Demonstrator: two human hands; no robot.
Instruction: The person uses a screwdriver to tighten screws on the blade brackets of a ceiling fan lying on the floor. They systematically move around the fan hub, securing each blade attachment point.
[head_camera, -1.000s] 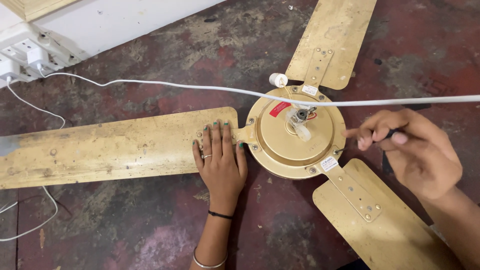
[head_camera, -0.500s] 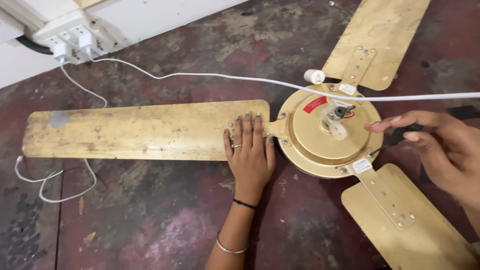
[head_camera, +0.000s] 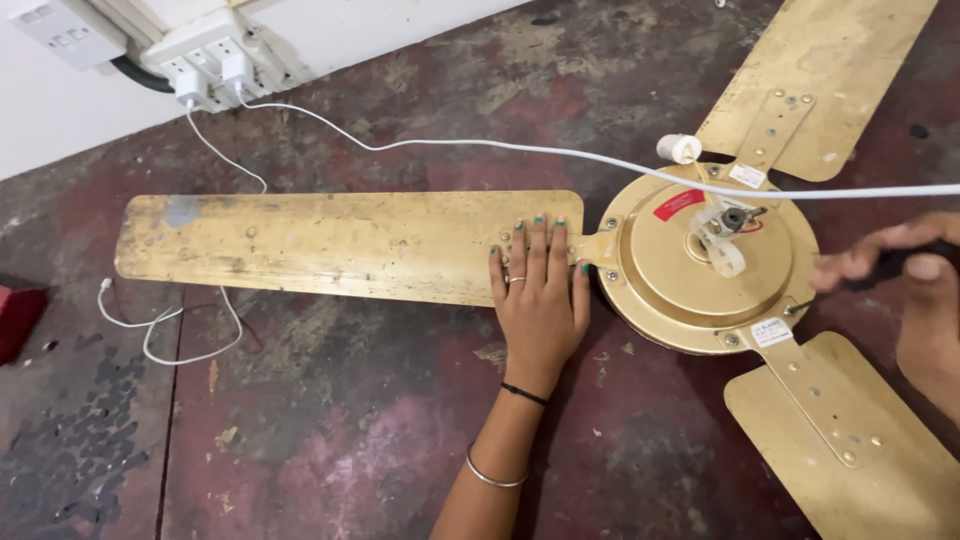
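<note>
In the middle of the frame, on a stained dark-red floor (head_camera: 330, 440), lies a gold ceiling fan (head_camera: 705, 255) with its round motor housing right of centre and three blades spread out. The left hand (head_camera: 540, 295) rests flat, fingers spread, on the inner end of the long left blade (head_camera: 340, 245), holding nothing. The right hand (head_camera: 915, 290) at the right edge has its grip closed round a dark tool (head_camera: 885, 265) whose tip meets the housing rim. On the housing sit a red label (head_camera: 679, 204) near the top and small white rectangular labels at upper right (head_camera: 747, 176) and lower right (head_camera: 771, 332). A white cable (head_camera: 480, 146) crosses the hub to a white socket strip (head_camera: 215, 60) at upper left.
</note>
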